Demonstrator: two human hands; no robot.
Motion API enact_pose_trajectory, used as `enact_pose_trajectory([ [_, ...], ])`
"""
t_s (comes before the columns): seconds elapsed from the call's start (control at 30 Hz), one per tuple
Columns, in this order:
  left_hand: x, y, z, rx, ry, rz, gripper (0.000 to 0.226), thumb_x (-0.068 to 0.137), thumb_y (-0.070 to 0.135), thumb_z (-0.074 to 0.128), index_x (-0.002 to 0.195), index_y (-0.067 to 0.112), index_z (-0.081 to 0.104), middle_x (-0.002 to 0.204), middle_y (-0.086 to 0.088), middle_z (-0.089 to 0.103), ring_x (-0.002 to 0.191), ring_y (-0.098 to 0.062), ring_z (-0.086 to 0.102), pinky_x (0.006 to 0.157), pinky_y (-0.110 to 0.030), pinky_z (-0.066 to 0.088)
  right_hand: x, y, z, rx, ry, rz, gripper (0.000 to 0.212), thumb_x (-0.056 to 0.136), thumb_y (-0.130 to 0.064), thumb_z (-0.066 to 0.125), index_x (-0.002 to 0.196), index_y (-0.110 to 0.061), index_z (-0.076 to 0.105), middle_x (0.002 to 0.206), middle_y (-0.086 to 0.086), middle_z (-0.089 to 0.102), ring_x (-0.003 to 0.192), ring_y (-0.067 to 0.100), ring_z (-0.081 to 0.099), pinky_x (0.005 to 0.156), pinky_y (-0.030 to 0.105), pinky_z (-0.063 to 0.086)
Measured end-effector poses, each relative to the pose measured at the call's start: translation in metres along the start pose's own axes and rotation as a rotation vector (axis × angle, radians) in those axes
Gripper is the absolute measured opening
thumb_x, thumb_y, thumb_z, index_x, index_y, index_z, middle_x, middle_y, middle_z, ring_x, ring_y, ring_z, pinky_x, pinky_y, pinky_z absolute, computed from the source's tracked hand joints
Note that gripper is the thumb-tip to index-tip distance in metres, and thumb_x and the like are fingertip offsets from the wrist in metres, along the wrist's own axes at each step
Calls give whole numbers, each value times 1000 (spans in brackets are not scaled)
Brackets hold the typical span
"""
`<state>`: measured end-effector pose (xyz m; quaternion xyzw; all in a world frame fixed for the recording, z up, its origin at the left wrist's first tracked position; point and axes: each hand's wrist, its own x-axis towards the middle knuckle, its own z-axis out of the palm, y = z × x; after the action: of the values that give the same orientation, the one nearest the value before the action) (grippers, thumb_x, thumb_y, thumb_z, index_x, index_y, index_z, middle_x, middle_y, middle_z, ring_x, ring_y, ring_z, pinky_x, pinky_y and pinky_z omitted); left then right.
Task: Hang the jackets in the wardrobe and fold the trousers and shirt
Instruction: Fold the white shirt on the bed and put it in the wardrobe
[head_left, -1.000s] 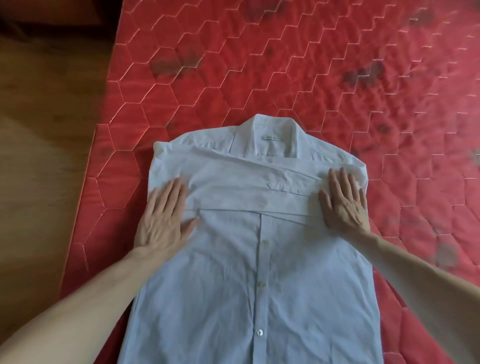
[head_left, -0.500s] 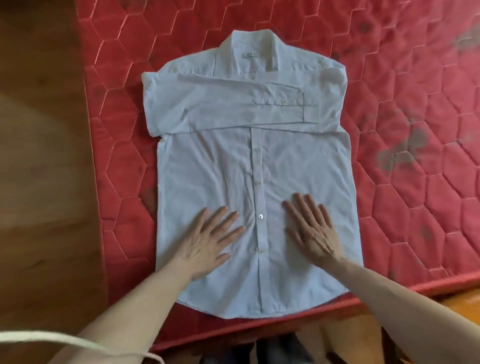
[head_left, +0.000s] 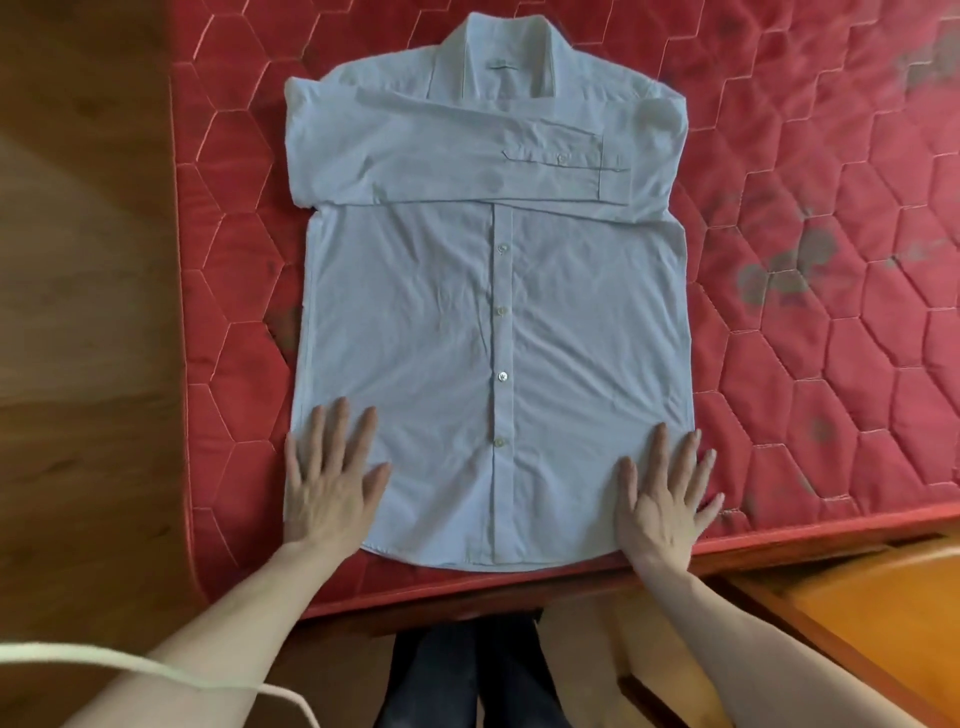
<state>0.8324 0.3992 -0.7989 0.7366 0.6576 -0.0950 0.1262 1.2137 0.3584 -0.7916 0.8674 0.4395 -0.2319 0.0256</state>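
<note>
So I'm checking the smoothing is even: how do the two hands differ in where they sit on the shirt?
The left hand lies at the shirt's left bottom corner, little finger off on the mattress; the right hand lies at the right bottom corner. The left hand sits slightly farther from the hem than the right hand. Both lie flat, fingers spread.
</note>
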Motion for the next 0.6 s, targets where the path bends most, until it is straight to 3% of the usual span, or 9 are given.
enact_pose_trajectory([
  [0.07, -7, 5, 2, -145, 29, -158, 74, 105, 55, 34, 168, 22, 12, 175, -10, 6, 162, -34, 4, 127, -58, 8, 1, -3, -7, 140, 97, 65, 67, 107, -60, 36, 166, -36, 15, 176, 2, 4, 161, 24, 3, 126, 58, 9],
  [0.13, -11, 15, -2, -326, 93, -330, 78, 103, 49, 55, 164, 15, 21, 170, -17, 21, 154, -42, 23, 122, -60, 24, 1, -3, -14, 266, 197, 143, 67, 101, -49, 58, 159, -26, 35, 165, 11, 32, 149, 34, 29, 119, 55, 27],
  [0.2, -10, 23, -10, -460, 151, -541, 85, 90, 42, 76, 155, 11, 32, 152, -24, 38, 135, -48, 39, 107, -63, 39, 4, 2, -21, 363, 221, 213, 62, 95, -45, 68, 147, -18, 48, 143, 14, 52, 131, 39, 46, 107, 53, 39],
  [0.27, -5, 22, -21, -606, 136, -718, 80, 81, 41, 85, 142, 11, 42, 136, -22, 46, 120, -45, 48, 95, -59, 47, 7, 11, -28, 474, 188, 278, 41, 94, -45, 68, 120, -15, 59, 114, 10, 67, 106, 35, 63, 90, 48, 50],
  [0.3, -3, 19, -26, -681, 92, -786, 72, 80, 42, 86, 133, 11, 47, 130, -18, 51, 112, -41, 54, 89, -55, 51, 9, 15, -30, 518, 160, 289, 33, 95, -45, 66, 102, -14, 59, 96, 6, 69, 89, 32, 65, 80, 47, 52],
  [0.37, 2, 11, -36, -686, -43, -818, 50, 81, 47, 84, 108, 14, 57, 117, -10, 60, 95, -31, 59, 75, -44, 50, 11, 21, -34, 564, 132, 255, 39, 96, -43, 64, 79, -11, 52, 72, 5, 62, 68, 29, 58, 66, 45, 49],
  [0.47, 10, -5, -46, -608, -125, -739, 36, 85, 41, 81, 74, 15, 58, 104, -10, 58, 90, -31, 57, 69, -36, 41, 11, 24, -41, 589, 123, 206, 38, 97, -38, 65, 74, -11, 53, 69, 6, 61, 67, 32, 58, 60, 38, 44],
  [0.53, 15, -15, -49, -666, -116, -735, 35, 85, 30, 80, 71, 13, 52, 91, -11, 59, 81, -33, 57, 64, -36, 37, 12, 25, -45, 587, 132, 204, 33, 97, -36, 66, 75, -12, 57, 72, 8, 64, 71, 34, 63, 61, 38, 47],
  [0.6, 19, -26, -50, -674, -141, -744, 31, 85, 25, 79, 83, 12, 51, 85, -8, 59, 74, -27, 54, 60, -36, 37, 13, 24, -50, 580, 117, 206, 27, 96, -35, 67, 82, -13, 61, 79, 7, 67, 77, 33, 65, 68, 42, 53],
])
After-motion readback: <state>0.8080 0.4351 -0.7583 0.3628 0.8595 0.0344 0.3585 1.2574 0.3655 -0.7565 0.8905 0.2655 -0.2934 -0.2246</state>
